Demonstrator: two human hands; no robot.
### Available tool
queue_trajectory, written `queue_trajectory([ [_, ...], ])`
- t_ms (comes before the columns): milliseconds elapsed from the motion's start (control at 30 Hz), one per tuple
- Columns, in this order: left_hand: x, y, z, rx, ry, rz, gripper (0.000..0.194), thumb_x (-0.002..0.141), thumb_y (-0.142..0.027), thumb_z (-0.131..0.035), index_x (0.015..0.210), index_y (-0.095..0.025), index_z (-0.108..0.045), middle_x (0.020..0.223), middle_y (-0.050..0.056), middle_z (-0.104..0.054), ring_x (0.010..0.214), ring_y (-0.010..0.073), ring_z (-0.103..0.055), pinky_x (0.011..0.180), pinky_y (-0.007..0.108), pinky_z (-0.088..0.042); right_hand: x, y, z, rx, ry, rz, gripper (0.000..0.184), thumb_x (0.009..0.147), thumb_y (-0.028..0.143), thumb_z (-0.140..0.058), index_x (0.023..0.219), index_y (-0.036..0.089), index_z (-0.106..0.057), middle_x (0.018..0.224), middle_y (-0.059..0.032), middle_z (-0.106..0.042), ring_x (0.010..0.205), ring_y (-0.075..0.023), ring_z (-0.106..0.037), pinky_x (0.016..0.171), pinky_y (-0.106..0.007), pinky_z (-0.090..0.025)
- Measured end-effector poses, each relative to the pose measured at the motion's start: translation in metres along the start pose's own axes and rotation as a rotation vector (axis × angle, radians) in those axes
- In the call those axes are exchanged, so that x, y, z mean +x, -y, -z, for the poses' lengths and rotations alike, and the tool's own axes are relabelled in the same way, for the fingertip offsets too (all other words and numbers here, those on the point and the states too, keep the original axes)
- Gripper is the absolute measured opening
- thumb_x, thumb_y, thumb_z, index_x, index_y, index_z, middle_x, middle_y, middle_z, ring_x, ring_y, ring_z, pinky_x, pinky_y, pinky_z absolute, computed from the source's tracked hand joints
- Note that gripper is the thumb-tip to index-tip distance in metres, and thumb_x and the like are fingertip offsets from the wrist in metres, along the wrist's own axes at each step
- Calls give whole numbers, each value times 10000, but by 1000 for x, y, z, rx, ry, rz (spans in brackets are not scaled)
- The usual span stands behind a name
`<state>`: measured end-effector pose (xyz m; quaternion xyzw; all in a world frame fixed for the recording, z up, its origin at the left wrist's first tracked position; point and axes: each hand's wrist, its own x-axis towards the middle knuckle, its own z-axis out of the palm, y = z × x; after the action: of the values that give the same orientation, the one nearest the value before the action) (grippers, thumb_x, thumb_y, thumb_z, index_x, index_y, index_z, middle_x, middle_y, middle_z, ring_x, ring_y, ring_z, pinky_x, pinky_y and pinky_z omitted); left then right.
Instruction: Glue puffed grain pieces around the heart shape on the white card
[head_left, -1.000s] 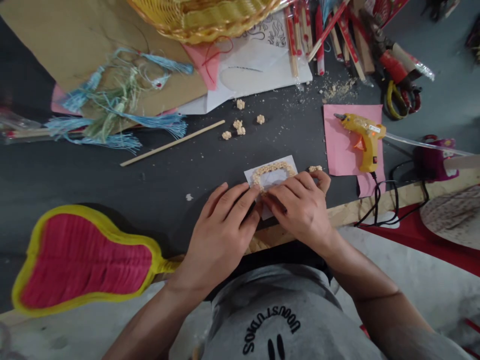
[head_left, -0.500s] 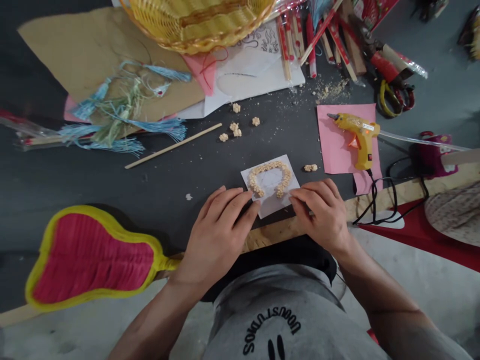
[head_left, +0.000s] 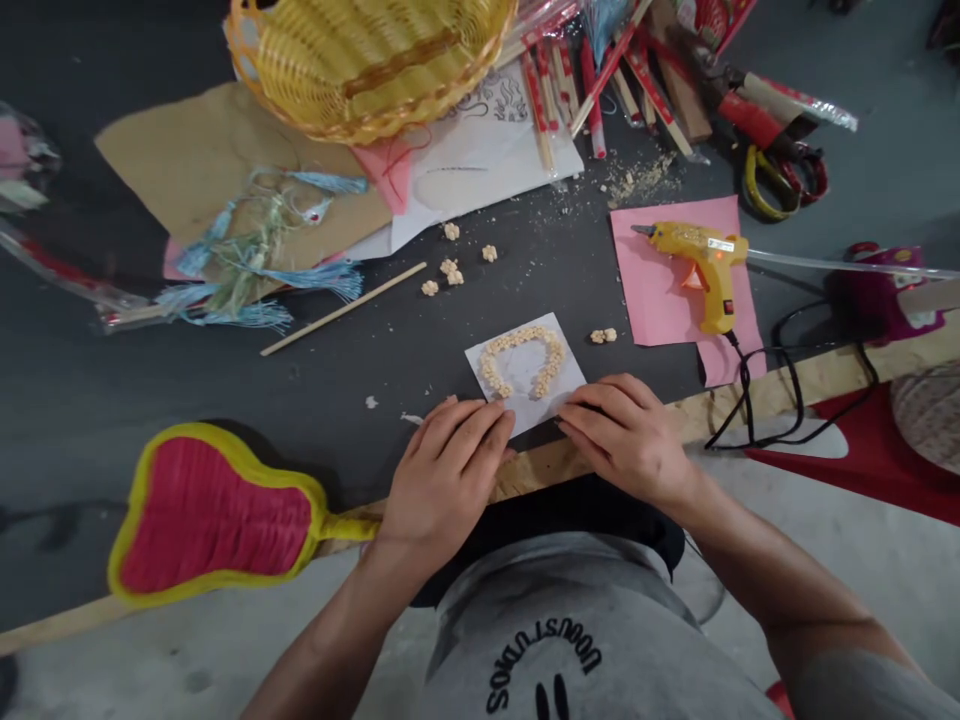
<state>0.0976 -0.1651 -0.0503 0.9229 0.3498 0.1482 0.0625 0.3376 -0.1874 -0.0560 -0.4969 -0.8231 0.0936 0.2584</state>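
Note:
A small square of white paper [head_left: 527, 411] lies at the table's near edge. On it sits an arch of small cream bead clusters [head_left: 523, 337], its gap facing me. My left hand [head_left: 452, 465] is at the paper's lower left side, fingers together and closed on its edge. At the lower right side, my right hand [head_left: 631, 430] pinches the paper, fingertips close to the edge. Two loose bead clusters [head_left: 603, 336] lie just right of the paper. Several more bead clusters [head_left: 452, 271] rest farther back on the left.
A yellow glue gun [head_left: 701, 265] lies on pink paper [head_left: 646, 300] at right, its black cord [head_left: 742, 390] looping over the edge. A pink and yellow fan [head_left: 217, 515] is at left. Behind are a stick [head_left: 343, 309], tassels [head_left: 262, 265], a wicker basket [head_left: 367, 70] and scissors [head_left: 780, 185].
Both hands and the paper with its bead arch have come slightly nearer to the table's front edge. The right fingertips now sit lower along the paper's side. The camera view has shifted too.

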Motion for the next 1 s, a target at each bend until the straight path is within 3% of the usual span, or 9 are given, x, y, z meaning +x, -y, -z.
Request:
queue_trajectory([
  [200,-3,-2,-2,-38,-30,19,229,927,-179,-637,1150,-128,-644,1124,95,-721,1092,261,-646,1024,469,-519,22,16,-5,-133,-72,-115,61,931,253,-657,930,234,-715,911,-8,-738,910,-196,-565,814,-380,-400],
  [400,-6,-2,-7,-54,-59,19,179,948,-220,-615,1100,-146,-671,1142,100,-718,1224,272,-613,1078,464,-490,40,24,-24,-210,-60,-178,161,938,405,-648,922,258,-711,1036,-6,-731,1034,-231,-531,942,-455,-305],
  [1000,-9,-1,-10,-81,-54,-13,229,939,-192,-632,1140,-90,-675,1181,129,-711,1233,303,-629,1072,484,-526,43,21,-33,-208,-117,-167,114,910,339,-694,822,267,-702,956,45,-749,1010,-201,-542,972,-454,-284],
])
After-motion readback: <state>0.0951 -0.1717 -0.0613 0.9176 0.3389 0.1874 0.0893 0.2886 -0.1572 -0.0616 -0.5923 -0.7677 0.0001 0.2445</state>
